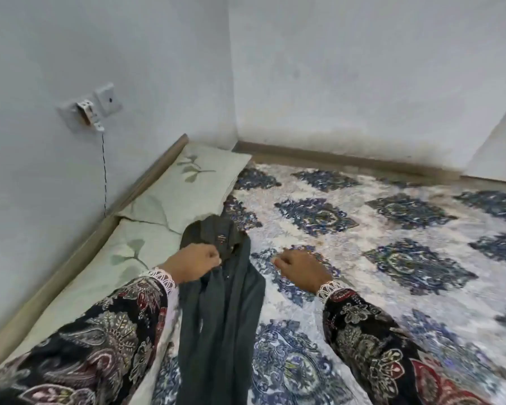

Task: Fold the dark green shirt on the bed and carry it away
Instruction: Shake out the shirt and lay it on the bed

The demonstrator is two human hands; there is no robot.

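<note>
The dark green shirt (222, 302) lies bunched into a long narrow strip on the bed (377, 258), running from the near edge of the view up toward the two pale leaf-print pillows (187, 185) along the left wall, its collar end resting just against the nearer pillow. The left hand (193, 263) pinches the fabric near the collar, fingers curled onto the cloth. The right hand (300, 268) hovers just to the right of the shirt, over the blue-and-white patterned bedspread (421, 287), its fingers curled and holding nothing, apart from the garment. Both arms wear dark paisley sleeves (377, 331) with white lace cuffs. On the left wall a wall socket (89, 112) hangs loose, with a thin cord (103, 171) dropping from it toward the bed frame.
</note>
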